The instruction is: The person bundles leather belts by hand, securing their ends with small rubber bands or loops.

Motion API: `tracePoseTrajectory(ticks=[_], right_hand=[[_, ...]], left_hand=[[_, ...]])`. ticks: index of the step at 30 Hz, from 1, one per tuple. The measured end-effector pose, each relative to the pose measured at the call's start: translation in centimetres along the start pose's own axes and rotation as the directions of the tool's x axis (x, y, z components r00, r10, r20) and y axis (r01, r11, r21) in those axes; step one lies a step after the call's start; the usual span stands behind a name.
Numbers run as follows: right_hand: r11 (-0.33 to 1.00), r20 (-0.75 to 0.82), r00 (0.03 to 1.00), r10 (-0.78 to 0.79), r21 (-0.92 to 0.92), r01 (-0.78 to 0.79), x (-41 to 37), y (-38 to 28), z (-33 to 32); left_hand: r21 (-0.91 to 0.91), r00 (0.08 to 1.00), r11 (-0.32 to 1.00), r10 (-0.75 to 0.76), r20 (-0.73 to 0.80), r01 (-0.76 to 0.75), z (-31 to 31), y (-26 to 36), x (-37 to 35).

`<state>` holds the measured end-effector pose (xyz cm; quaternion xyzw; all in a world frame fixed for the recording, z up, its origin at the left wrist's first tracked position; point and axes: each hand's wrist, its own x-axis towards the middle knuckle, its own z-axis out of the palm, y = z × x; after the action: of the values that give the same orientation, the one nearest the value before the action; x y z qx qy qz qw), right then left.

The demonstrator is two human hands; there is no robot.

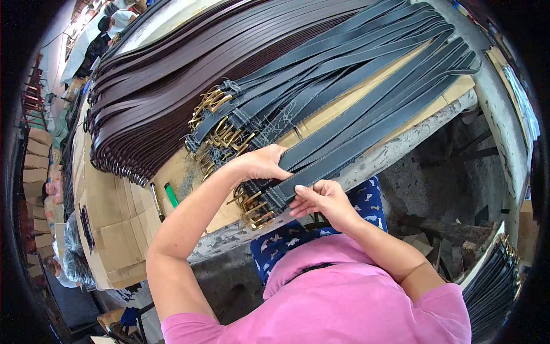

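My left hand [262, 163] lies over the buckle end of a small stack of black leather belts, its thumb against the front belt and its other fingers partly hidden. My right hand [325, 202] pinches the near edge of that front black belt [321, 172], thumb on top and fingers curled underneath. Pale stitching runs along the belt's edges. Gold buckles [252, 209] hang together at this end, just left of my right hand. Beyond my left hand lies another pile of black belts [344, 57] with gold buckles and loose thread ends [278, 123].
Dark brown belts [189, 69] are stacked in a wide row at the back left. A green tool or marker [171, 195] and a slim metallic tool [157, 202] rest on the cardboard [123, 229]. More black belts [495, 292] hang at lower right. Another person [120, 22] is at far upper left.
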<state>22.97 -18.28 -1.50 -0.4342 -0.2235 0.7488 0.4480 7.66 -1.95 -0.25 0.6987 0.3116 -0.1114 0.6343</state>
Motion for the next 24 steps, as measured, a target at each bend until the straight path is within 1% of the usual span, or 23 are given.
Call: tracePoseTrajectory(ticks=[1, 2, 3, 4, 6, 7, 8, 9, 10, 11, 12, 13, 14, 15, 16, 17, 18, 20, 21, 22, 23, 24], right_hand=[[0.999, -0.017, 1.0, 0.012, -0.037, -0.012, 0.1, -0.2, 0.1], [0.997, -0.035, 0.999, 0.025, -0.074, -0.028, 0.2, -0.4, 0.0], [0.997, -0.05, 0.999, 0.004, -0.075, -0.008, 0.3, -0.4, 0.0], [0.997, -0.044, 0.999, 0.012, -0.074, -0.015, 0.5, -0.1, -0.2], [0.997, -0.04, 0.999, 0.016, -0.074, -0.019, 0.7, 0.3, -0.7], [0.998, -0.047, 0.999, 0.001, -0.063, -0.004, 0.6, 0.4, -0.6], [0.999, -0.076, 0.997, -0.009, -0.035, 0.007, 0.6, 0.6, -0.4], [0.999, -0.07, 0.997, 0.013, -0.041, -0.016, 0.5, 0.5, -0.2], [0.999, -0.076, 0.997, 0.02, -0.049, -0.024, 0.4, 0.2, -0.2], [0.998, -0.047, 0.998, 0.029, -0.062, -0.032, 0.3, 0.1, -0.3], [0.996, -0.021, 0.999, 0.035, -0.075, -0.037, 0.1, 0.0, -0.7], [0.994, -0.035, 0.996, 0.079, -0.071, -0.081, -0.4, -0.4, -1.3], [0.989, -0.041, 0.991, 0.129, -0.063, -0.131, -0.8, -0.8, -1.8], [0.982, -0.065, 0.987, 0.149, -0.104, -0.155, -1.2, -0.9, -2.7], [0.972, -0.086, 0.98, 0.177, -0.143, -0.188, -1.8, -0.9, -3.8], [0.977, -0.085, 0.98, 0.18, -0.098, -0.188, -2.3, -1.0, -4.5], [0.972, -0.063, 0.97, 0.236, 0.034, -0.234, -2.7, -1.6, -5.1], [0.96, -0.049, 0.994, 0.095, 0.268, -0.078, -2.6, -1.2, -4.9], [0.926, -0.064, 0.995, 0.08, 0.373, -0.051, -1.5, -0.5, -5.0], [0.914, -0.09, 0.995, 0.03, 0.406, 0.009, -0.8, -0.8, -4.6], [0.885, -0.098, 0.995, 0.019, 0.464, 0.029, -1.0, -2.1, -3.9], [0.853, -0.102, 0.995, 0.009, 0.52, 0.046, -1.2, -3.3, -3.3]], left_hand=[[-0.012, 1.0, 1.0, 0.011, -0.002, -0.011, -0.1, 0.1, 0.0], [0.125, 0.999, 0.991, 0.043, 0.017, -0.045, -0.4, 0.2, -0.2], [-0.043, 0.998, 0.997, -0.069, -0.005, 0.068, -0.3, 0.4, -0.4], [-0.206, 0.984, 0.963, -0.178, -0.004, 0.173, -0.2, 1.6, -0.8], [-0.198, 0.967, 0.946, -0.254, 0.033, 0.256, -0.6, 2.9, -1.3], [-0.132, 0.982, 0.975, -0.167, 0.087, 0.178, -1.1, 0.8, -0.5], [0.049, 0.991, 0.998, -0.035, 0.129, 0.028, -1.1, 1.9, -1.1], [-0.071, 0.987, 0.997, -0.006, 0.16, 0.017, -0.9, 1.8, -1.2], [0.008, 0.99, 1.0, 0.025, 0.139, -0.026, -0.7, 2.5, -1.4], [0.064, 0.994, 0.997, 0.029, 0.109, -0.036, -0.5, 2.7, -1.5], [0.014, 0.997, 1.0, -0.026, 0.074, 0.025, -0.2, 2.7, -1.5], [-0.048, 0.993, 0.993, -0.102, 0.054, 0.105, -0.1, 2.2, -1.3], [-0.049, 0.986, 0.986, -0.158, 0.06, 0.161, -0.3, 2.1, -1.2], [-0.054, 0.976, 0.976, -0.206, 0.069, 0.21, -0.4, 1.8, -1.0], [-0.148, 0.964, 0.954, -0.25, 0.094, 0.262, -0.5, 1.7, -0.9], [-0.133, 0.953, 0.945, -0.289, 0.093, 0.3, -0.6, 1.6, -0.7], [-0.194, 0.92, 0.899, -0.379, 0.101, 0.392, -0.7, 2.0, -0.9], [-0.294, 0.889, 0.84, -0.411, 0.204, 0.456, -0.9, 2.1, -0.8], [-0.312, 0.894, 0.841, -0.384, 0.232, 0.442, -0.8, 2.2, -0.7], [-0.331, 0.896, 0.838, -0.361, 0.26, 0.434, -0.3, 2.3, -0.7], [-0.342, 0.866, 0.808, -0.374, 0.331, 0.48, 0.2, 2.4, -0.7], [-0.349, 0.896, 0.844, -0.294, 0.334, 0.407, 1.0, 3.0, -0.8]])
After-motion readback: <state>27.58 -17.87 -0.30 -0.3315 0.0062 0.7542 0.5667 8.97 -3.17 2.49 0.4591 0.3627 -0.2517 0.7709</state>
